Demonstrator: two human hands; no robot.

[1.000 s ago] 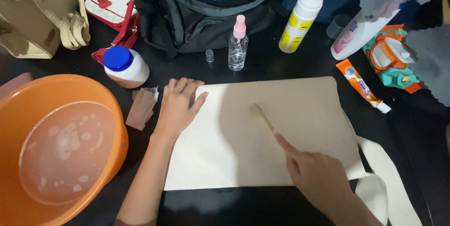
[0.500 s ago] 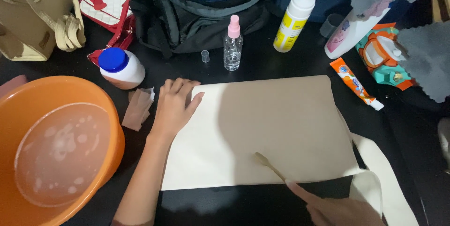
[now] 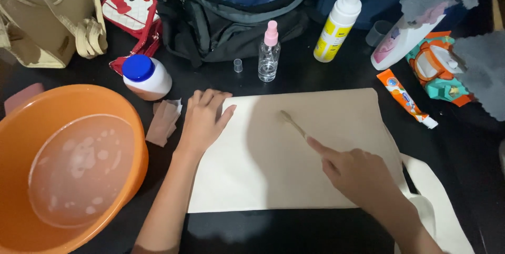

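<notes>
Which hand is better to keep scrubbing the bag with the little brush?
The right hand, probably. It already grips the brush, with the bristles resting on the cream tote bag. The left hand lies flat on the bag's left edge, pinning it down, so it seems better left there.

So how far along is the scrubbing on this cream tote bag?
Set up looks done: the tote bag lies flat on the dark table, and the orange basin holds sudsy water. In hand: the left hand pins the bag's corner while the right hand presses a small brush on its upper middle. Left: I can't tell how much fabric is cleaned; no rinsing shows.
</notes>
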